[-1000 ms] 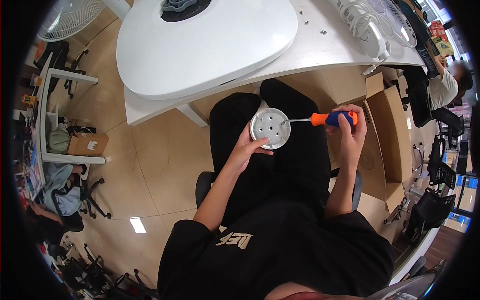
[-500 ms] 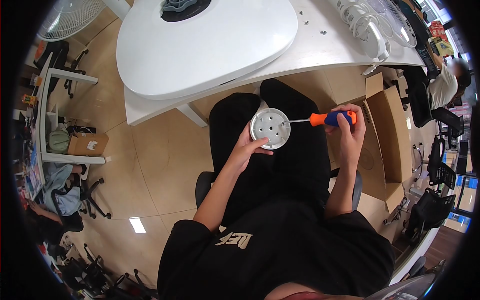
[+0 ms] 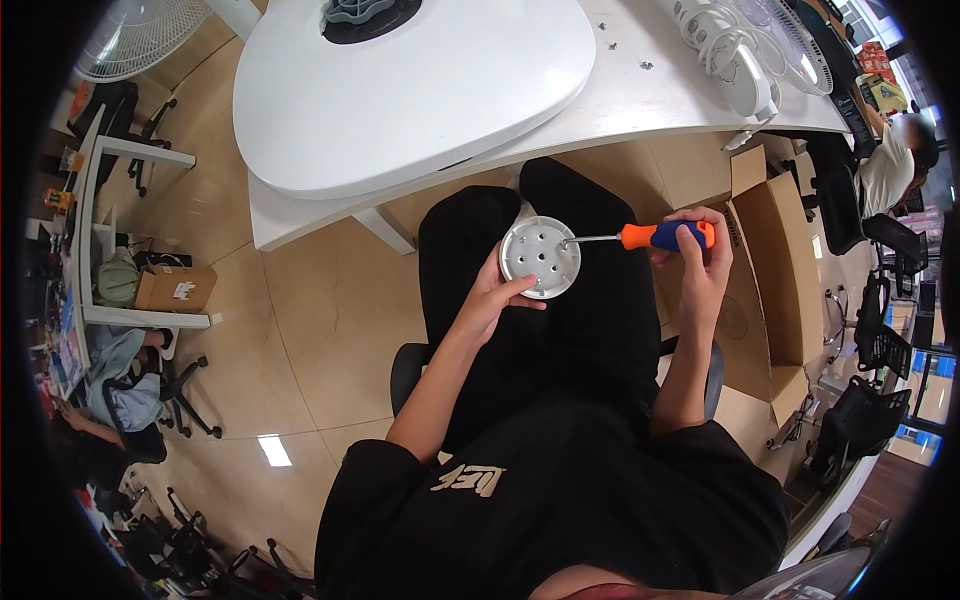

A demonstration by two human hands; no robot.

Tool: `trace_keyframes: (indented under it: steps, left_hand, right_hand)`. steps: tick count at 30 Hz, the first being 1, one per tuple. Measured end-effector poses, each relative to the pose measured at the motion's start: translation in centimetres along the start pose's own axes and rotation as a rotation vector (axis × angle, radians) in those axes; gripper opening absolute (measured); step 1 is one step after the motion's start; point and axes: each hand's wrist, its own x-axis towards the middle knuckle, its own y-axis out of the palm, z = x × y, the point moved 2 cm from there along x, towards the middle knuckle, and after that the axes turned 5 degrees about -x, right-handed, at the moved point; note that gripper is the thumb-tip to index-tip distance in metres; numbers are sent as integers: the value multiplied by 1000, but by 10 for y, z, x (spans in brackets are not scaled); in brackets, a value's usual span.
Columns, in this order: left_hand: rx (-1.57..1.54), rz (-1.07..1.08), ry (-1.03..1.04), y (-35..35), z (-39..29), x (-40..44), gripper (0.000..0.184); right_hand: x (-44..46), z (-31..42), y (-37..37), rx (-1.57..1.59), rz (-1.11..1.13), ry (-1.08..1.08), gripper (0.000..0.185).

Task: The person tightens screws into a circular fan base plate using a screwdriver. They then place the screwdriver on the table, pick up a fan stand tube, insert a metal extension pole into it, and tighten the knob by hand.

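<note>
Over my lap, my left hand (image 3: pixel 495 292) grips a round white plastic disc (image 3: pixel 540 270) by its lower left edge, thumb across the rim. Several dark holes show in the disc's face. My right hand (image 3: pixel 700 245) is wrapped round the orange and blue handle of a screwdriver (image 3: pixel 650 237). The metal shaft points left, and its tip meets the disc near the right rim. Whether a screw sits under the tip is too small to tell.
A large white fan base (image 3: pixel 400 120) lies on the white table (image 3: pixel 620 105), with several small screws (image 3: pixel 646 65) and a coiled white cable (image 3: pixel 735 55) nearby. An open cardboard box (image 3: pixel 790 270) stands to my right. Other people sit at both sides.
Almost nothing differs. The screwdriver's handle and my right hand have shifted very slightly; the disc and my left hand stay in place.
</note>
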Motion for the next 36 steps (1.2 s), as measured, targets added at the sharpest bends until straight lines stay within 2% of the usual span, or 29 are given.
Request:
trace_keyframes:
  steps: [25,36]
  left_hand:
    - [5,-2,12,0,0,0,74]
    - [6,-9,13,-2,2,1,73]
  right_hand:
    - [2,-5,-4,-30,12,76,15]
    - [0,-5,-5,-51,32,26,17]
